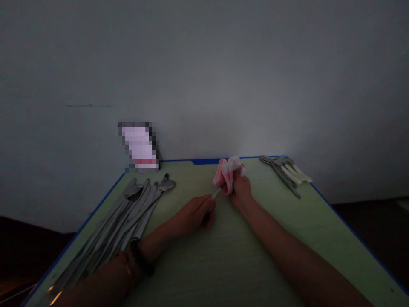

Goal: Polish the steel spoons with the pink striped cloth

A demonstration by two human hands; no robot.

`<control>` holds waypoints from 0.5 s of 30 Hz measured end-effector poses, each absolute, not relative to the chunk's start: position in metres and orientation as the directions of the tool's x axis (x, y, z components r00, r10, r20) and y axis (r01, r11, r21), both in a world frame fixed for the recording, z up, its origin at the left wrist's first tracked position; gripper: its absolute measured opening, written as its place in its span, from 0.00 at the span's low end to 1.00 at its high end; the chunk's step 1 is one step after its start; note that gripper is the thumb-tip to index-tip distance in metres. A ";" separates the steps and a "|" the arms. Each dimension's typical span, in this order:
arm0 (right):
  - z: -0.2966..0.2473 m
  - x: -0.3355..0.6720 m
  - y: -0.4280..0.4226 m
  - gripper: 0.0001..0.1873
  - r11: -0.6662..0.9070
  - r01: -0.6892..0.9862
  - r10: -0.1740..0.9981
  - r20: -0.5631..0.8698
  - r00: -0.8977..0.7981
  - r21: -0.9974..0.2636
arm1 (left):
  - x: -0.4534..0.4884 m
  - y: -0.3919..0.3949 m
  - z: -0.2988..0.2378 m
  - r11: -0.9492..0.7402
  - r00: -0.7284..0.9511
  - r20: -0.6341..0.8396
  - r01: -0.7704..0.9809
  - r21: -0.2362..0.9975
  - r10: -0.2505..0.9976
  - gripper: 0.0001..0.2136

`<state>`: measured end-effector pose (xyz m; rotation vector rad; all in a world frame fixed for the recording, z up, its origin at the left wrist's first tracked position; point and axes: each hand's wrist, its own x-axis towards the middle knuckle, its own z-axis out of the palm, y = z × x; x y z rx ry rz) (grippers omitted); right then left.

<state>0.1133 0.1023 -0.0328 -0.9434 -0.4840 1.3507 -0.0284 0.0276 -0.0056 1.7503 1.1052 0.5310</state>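
My left hand (194, 215) is closed around a slim pale utensil handle (216, 193), which runs forward into a pink and white cloth (226, 175). My right hand (240, 190) grips that cloth, bunched around the far end of the utensil. The cloth hides that end, so I cannot tell what kind of utensil it is. To the left of my hands lies a long pile of steel spoons and table knives (128, 213), close to my left forearm. A smaller bunch of spoons with white handles (284, 172) lies beyond my right hand.
The green table top (230, 264) has a blue edge (354, 234) and meets a plain grey wall (204, 76) at the far side. A pixelated flat object (139, 147) leans against the wall beyond the table's far left corner.
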 end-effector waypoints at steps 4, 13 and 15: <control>-0.027 0.112 0.098 0.18 -0.091 -0.619 0.967 -0.218 0.133 -0.780 | -0.027 0.028 -0.004 -0.104 0.467 -0.137 0.454 0.885 0.874 0.22; -0.036 0.126 0.122 0.17 0.042 -0.664 0.982 -0.091 0.164 -0.747 | -0.028 0.027 -0.011 -0.094 0.467 -0.137 0.437 0.894 0.874 0.21; -0.034 0.131 0.127 0.16 0.015 -0.748 0.985 -0.119 0.125 -0.664 | -0.029 0.026 -0.012 -0.096 0.468 -0.127 0.425 0.900 0.875 0.21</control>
